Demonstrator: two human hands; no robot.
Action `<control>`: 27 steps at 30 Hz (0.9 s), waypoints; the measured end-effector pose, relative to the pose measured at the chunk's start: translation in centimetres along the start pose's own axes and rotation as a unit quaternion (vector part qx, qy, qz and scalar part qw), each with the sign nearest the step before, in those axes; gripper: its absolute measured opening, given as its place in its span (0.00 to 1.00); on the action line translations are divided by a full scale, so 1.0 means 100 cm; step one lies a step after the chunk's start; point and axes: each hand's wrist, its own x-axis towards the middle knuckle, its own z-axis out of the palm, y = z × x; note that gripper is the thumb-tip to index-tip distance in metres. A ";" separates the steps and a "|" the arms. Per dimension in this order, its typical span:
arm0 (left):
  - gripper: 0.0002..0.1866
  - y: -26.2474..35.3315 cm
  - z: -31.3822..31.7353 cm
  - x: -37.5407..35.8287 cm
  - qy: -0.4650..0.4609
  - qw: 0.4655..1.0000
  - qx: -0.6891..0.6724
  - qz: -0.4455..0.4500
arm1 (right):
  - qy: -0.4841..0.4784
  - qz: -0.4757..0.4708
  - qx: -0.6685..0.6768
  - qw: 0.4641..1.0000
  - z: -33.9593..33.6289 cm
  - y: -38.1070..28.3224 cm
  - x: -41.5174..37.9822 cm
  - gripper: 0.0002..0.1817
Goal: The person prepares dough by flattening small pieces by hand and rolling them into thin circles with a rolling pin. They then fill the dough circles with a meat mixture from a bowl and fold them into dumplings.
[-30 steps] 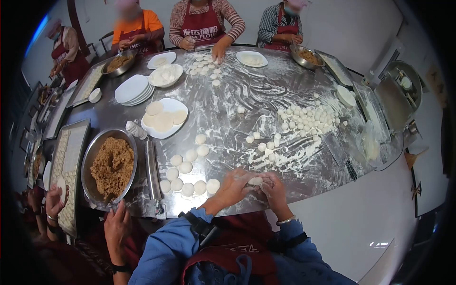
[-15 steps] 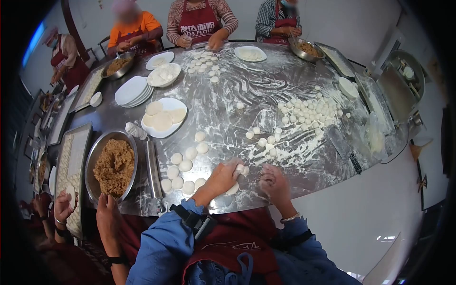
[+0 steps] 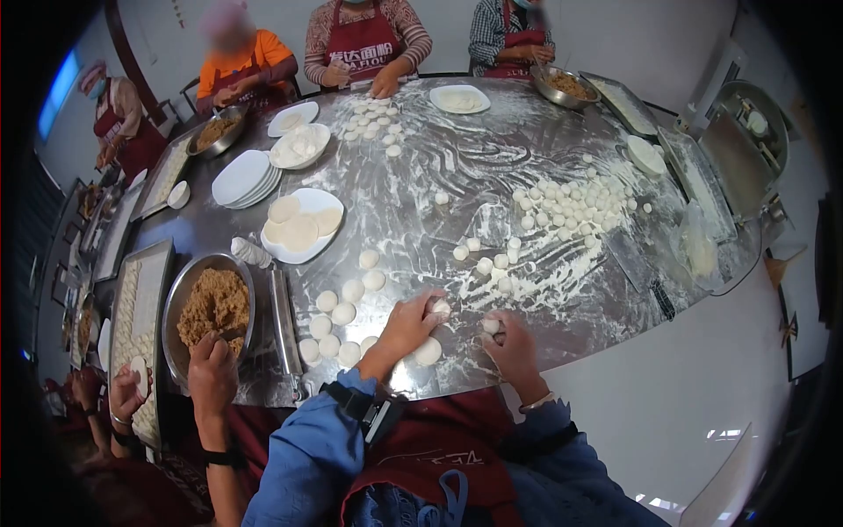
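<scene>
My left hand (image 3: 411,327) is closed around a small piece of dough (image 3: 442,307), just above the floured steel table. To its right, my right hand (image 3: 514,347) grips another small dough ball (image 3: 491,326) between thumb and fingers. A flattened dough round (image 3: 428,352) lies just below my left hand. Several more flattened rounds (image 3: 343,314) are spread to the left. Beyond my hands are a few loose dough pieces (image 3: 485,266) and a big cluster of small dough pieces (image 3: 575,206) in flour.
A rolling pin (image 3: 283,325) lies left, beside a bowl of filling (image 3: 169,351) where a co-worker's hand (image 3: 212,373) reaches. Wrappers sit on a white plate (image 3: 331,195). A scraper (image 3: 628,263) lies right. Other people work across the steel table (image 3: 395,198).
My right hand now has a dough ball at its fingertips, and less dough shows at my left hand. The round below is more exposed. The co-worker's hand has moved up to the filling.
</scene>
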 end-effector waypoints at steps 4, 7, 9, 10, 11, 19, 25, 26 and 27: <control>0.13 -0.008 0.024 0.015 0.115 0.952 0.214 0.187 | -0.025 -0.105 -0.074 0.991 0.011 0.011 0.004 0.17; 0.16 -0.005 0.024 0.013 0.112 0.954 0.218 0.174 | -0.013 -0.123 -0.134 0.983 0.011 0.005 0.003 0.16; 0.17 -0.004 0.020 0.009 0.112 0.952 0.227 0.172 | -0.017 -0.110 -0.154 0.982 0.009 -0.001 0.001 0.17; 0.20 -0.003 0.017 0.008 0.093 0.954 0.240 0.152 | -0.021 -0.100 -0.175 0.979 0.009 -0.003 0.001 0.17; 0.23 -0.002 0.014 0.006 0.075 0.956 0.252 0.132 | -0.022 -0.099 -0.174 0.980 0.010 -0.001 0.002 0.17; 0.35 0.032 0.006 0.027 0.187 0.937 0.262 0.136 | -0.081 -0.060 -0.083 0.991 -0.008 -0.014 -0.003 0.26; 0.34 0.007 0.055 0.061 0.115 0.926 0.319 0.164 | -0.060 -0.108 -0.066 0.990 0.000 0.003 0.000 0.21; 0.33 0.008 0.056 0.058 0.121 0.924 0.320 0.170 | -0.059 -0.101 -0.069 0.991 0.002 0.004 -0.004 0.21; 0.33 0.007 0.056 0.055 0.122 0.925 0.318 0.168 | -0.066 -0.098 -0.086 0.989 0.005 0.005 -0.003 0.19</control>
